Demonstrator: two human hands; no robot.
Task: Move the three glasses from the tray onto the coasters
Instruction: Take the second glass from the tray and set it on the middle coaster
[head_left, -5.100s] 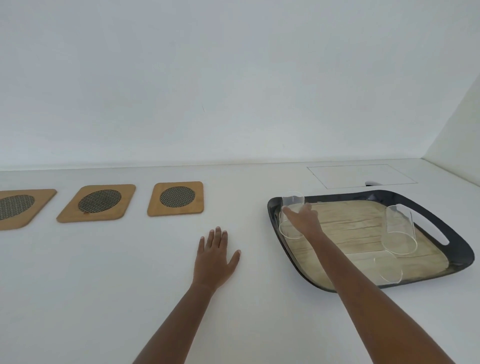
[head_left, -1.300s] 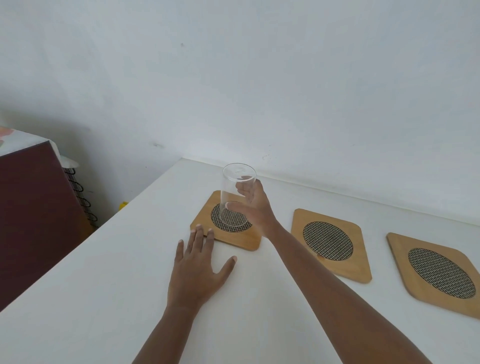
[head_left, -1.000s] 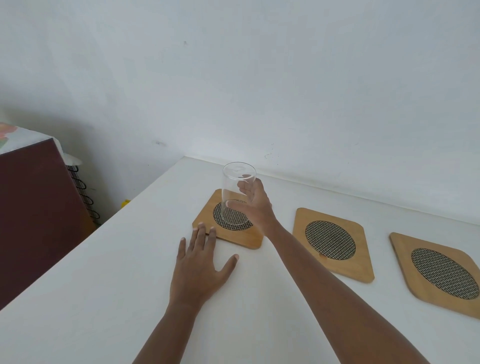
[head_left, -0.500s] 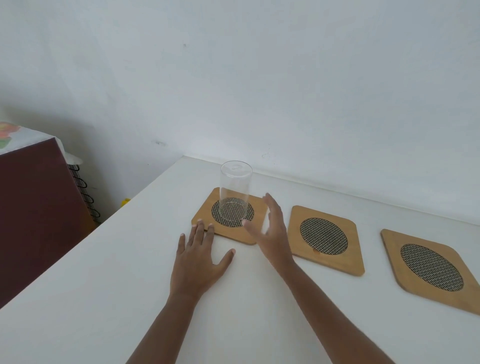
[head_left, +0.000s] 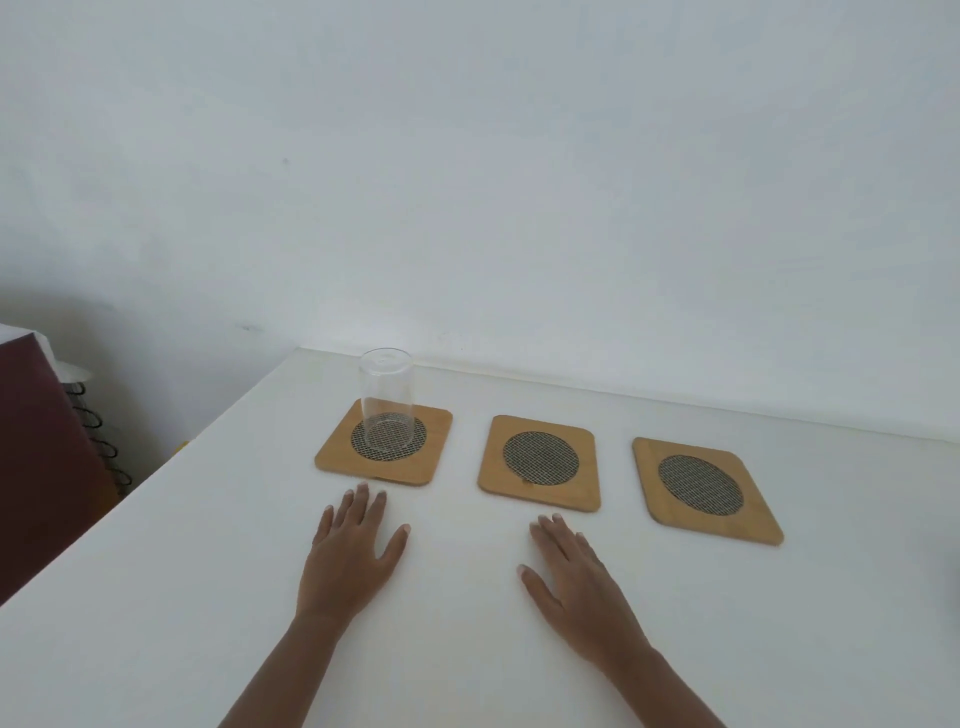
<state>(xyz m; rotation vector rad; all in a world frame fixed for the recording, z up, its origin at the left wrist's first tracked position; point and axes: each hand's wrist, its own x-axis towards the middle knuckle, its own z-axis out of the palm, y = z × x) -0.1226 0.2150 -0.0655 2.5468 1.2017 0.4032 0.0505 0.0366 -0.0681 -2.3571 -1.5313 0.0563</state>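
Note:
A clear glass (head_left: 387, 397) stands on the dark mesh disc of the left wooden coaster (head_left: 423, 465). To its right lie the middle coaster (head_left: 540, 462) and the right coaster (head_left: 704, 488), both bare. My left hand (head_left: 353, 558) rests flat on the white table just in front of the left coaster, fingers spread. My right hand (head_left: 576, 582) lies flat in front of the middle coaster, holding nothing. The tray and the other glasses are out of view.
The white table (head_left: 182, 597) ends at its left edge, beyond which stands a dark red cabinet (head_left: 41, 467) with a black wire rack (head_left: 101, 441). A white wall runs along the table's back edge.
My right hand set the glass on the left coaster, let go, and drew back to rest flat on the table. My left hand stayed put. The view shifted right.

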